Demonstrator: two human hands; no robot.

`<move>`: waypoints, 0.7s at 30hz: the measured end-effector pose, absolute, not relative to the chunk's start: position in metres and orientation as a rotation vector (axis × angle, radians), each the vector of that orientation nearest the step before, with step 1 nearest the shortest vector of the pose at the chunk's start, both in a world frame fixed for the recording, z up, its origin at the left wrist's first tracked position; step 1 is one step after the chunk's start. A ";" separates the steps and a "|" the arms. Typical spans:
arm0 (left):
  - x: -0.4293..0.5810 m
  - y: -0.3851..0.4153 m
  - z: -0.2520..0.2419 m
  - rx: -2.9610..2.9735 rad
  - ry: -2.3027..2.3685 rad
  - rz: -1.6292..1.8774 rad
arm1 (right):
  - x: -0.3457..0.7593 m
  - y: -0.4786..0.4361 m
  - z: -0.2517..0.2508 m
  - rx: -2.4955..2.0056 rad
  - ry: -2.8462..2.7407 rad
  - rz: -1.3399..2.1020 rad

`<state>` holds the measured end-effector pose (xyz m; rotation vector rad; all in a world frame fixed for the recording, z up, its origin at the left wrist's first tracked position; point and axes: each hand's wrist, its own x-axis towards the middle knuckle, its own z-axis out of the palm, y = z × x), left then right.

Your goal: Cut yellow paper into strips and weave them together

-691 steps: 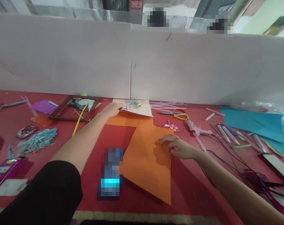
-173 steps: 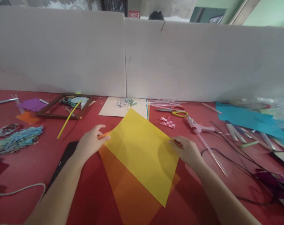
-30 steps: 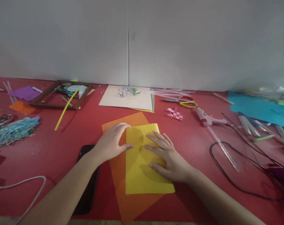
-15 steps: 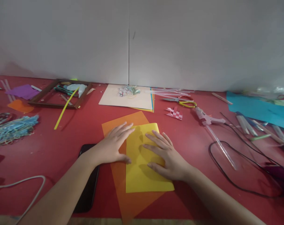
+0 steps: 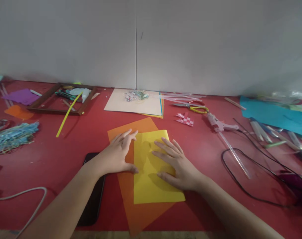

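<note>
A folded yellow paper sheet (image 5: 151,186) lies on an orange sheet (image 5: 141,215) on the red table (image 5: 210,212). My left hand (image 5: 117,154) rests flat with fingers stretched along the yellow paper's left folded edge, thumb pressing the edge. Flat on the yellow paper lies my right hand (image 5: 176,164), fingers spread. Neither hand holds anything.
A black phone (image 5: 92,202) lies by my left forearm. Behind are a beige card stack (image 5: 134,106), scissors (image 5: 193,107), a glue gun (image 5: 219,125) with black cable (image 5: 240,187), a wooden frame (image 5: 60,101), blue yarn (image 5: 13,136), blue paper (image 5: 275,114), a white cable (image 5: 24,199) and a grey partition (image 5: 136,43).
Over the last second my left hand opened from a curled grip and slid along the yellow paper's left edge. Earlier the yellow sheet was unfolded; now it is folded.
</note>
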<state>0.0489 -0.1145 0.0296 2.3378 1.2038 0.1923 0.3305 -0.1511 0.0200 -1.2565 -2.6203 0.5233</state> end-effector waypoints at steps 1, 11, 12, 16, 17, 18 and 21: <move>0.049 -0.114 0.028 2.332 1.219 0.216 | 0.331 -0.151 0.020 -1.254 -2.616 0.526; 0.051 -0.111 0.020 2.327 1.445 0.466 | 0.331 -0.152 0.021 -1.259 -2.625 0.543; 0.051 -0.112 0.021 2.324 1.439 0.451 | 0.330 -0.152 0.021 -1.263 -2.630 0.541; 0.053 -0.114 0.024 2.302 1.407 0.393 | 0.330 -0.152 0.021 -1.263 -2.631 0.537; 0.054 -0.115 0.025 2.299 1.399 0.382 | 0.330 -0.152 0.021 -1.260 -2.628 0.540; 0.054 -0.115 0.025 2.296 1.394 0.372 | 0.329 -0.152 0.022 -1.257 -2.625 0.544; 0.054 -0.116 0.027 2.279 1.391 0.357 | 0.329 -0.151 0.022 -1.250 -2.618 0.554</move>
